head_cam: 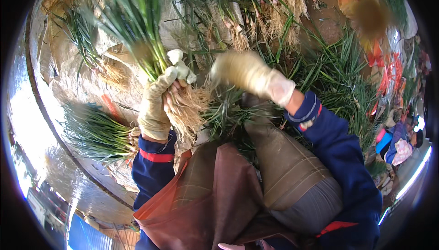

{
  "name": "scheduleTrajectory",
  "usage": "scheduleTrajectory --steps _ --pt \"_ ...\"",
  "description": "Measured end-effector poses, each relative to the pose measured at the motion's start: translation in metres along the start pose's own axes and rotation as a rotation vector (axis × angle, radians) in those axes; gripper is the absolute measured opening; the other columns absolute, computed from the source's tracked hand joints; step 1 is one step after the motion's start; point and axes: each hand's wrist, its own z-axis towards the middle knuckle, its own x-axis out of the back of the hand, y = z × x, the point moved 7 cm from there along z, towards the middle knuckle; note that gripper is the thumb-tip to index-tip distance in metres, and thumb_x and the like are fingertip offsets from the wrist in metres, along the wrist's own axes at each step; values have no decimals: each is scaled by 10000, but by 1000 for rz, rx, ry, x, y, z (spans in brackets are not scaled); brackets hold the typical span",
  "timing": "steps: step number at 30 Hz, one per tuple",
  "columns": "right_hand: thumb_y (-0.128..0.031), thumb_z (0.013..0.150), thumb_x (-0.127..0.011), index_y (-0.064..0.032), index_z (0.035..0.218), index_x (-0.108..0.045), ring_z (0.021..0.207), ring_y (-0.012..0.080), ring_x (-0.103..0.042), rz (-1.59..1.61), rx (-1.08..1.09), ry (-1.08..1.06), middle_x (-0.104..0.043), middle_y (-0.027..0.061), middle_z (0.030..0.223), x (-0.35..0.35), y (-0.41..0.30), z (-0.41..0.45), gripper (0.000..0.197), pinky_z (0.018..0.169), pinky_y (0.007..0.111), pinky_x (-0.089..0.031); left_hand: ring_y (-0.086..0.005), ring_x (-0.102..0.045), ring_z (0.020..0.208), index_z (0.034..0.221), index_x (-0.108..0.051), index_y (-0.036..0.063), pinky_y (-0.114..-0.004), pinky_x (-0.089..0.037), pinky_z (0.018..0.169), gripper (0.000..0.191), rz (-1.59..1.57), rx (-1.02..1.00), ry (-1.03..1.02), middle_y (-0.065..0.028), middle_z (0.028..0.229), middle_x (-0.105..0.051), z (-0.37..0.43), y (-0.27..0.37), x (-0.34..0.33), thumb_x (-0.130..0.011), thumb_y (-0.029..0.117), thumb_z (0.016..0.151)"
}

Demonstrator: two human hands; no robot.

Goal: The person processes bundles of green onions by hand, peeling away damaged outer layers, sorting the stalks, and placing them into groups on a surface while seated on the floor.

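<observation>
In a pale, soiled work glove, my left hand [156, 104] grips a bunch of green garlic plants [145, 40]. The long leaves point up and away, and the stringy roots [187, 109] hang out below the fist. Whitish rounded tips show at the gloved fingers. My right hand [245, 73], also gloved, is lifted to the right of that bunch, over the loose leaves. Motion blur hides its fingers, so whether it holds anything is unclear.
A bundle of green garlic [99, 133] lies beside my left forearm, a smaller one [85, 44] farther up. More rooted plants [271, 13] lie ahead. Loose leaves [329, 68] cover the ground at right. A brown apron [236, 181] drapes my lap. A person [398, 143] is at far right.
</observation>
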Motion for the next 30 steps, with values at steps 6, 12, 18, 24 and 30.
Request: scheduleTrajectory --steps 6,12,18,24,30 --pt "-404 857 -638 -61 930 -637 747 279 -663 -233 -340 691 -667 125 866 102 80 36 351 689 386 -538 -205 -609 752 1059 -605 -41 -347 -516 834 221 -78 51 21 -86 751 -620 19 -28 -18 -609 77 872" --pt "-332 887 -643 -66 988 -653 990 241 -624 683 -41 355 -676 103 1020 86 37 -10 285 930 350 -475 -182 -649 855 1142 -583 -69 -334 -506 906 321 36 106 70 -136 856 -660 5 -31 16 -601 101 870" --pt "-404 866 -658 -23 1082 -627 935 202 -609 674 260 431 -654 103 978 44 11 -18 440 844 321 -479 -188 -644 820 1129 -581 -50 -303 -538 763 296 26 281 -38 -118 884 -651 7 -72 -7 -617 93 872" --pt "-357 871 -676 -87 1006 -649 751 113 -588 1466 98 366 -648 27 847 38 29 26 303 680 268 -448 -246 -619 1032 1190 -560 -68 -342 -513 885 358 -141 284 -74 -161 1187 -618 6 -76 -19 -616 80 869" --pt "-386 892 -587 49 1201 -532 1025 337 -620 299 184 610 -629 220 1107 61 -2 -4 536 887 375 -489 -167 -630 847 1174 -566 -53 -272 -535 740 358 -172 281 -27 -138 1063 -655 10 -69 -2 -642 111 865"
